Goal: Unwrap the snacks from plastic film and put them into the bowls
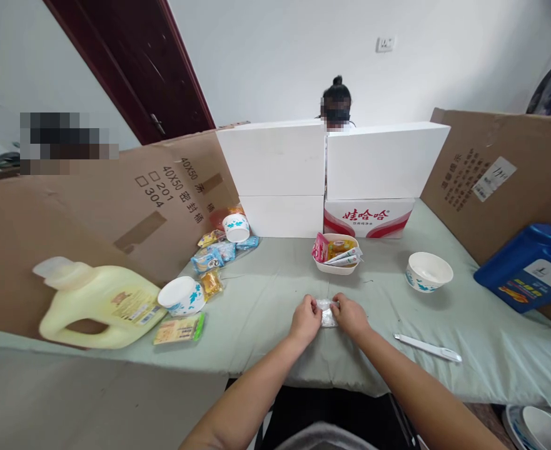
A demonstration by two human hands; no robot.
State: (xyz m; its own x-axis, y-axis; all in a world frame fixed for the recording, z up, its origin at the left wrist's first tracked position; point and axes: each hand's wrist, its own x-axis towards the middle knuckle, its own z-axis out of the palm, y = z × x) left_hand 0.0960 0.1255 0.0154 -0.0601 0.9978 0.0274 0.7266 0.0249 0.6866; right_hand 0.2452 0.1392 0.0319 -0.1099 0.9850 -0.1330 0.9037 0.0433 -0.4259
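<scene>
I had the left hand (306, 320) and right hand (351, 316) pinching opposite edges of the shiny packet (328, 316) between them. I judged it light, soft and slippery, best held by those edges.

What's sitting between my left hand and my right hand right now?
A small, shiny whitish packet lies between your left hand and right hand, held at its two sides; the head view shows it.

- I read "40X50 密封桶", "201" and "304" on the brown cardboard panel (101, 215) at left.
- Red "娃哈哈" (smaller "饮用纯净水" beneath, on my feed) marks the white-and-red cardboard carton (369, 219).
</scene>
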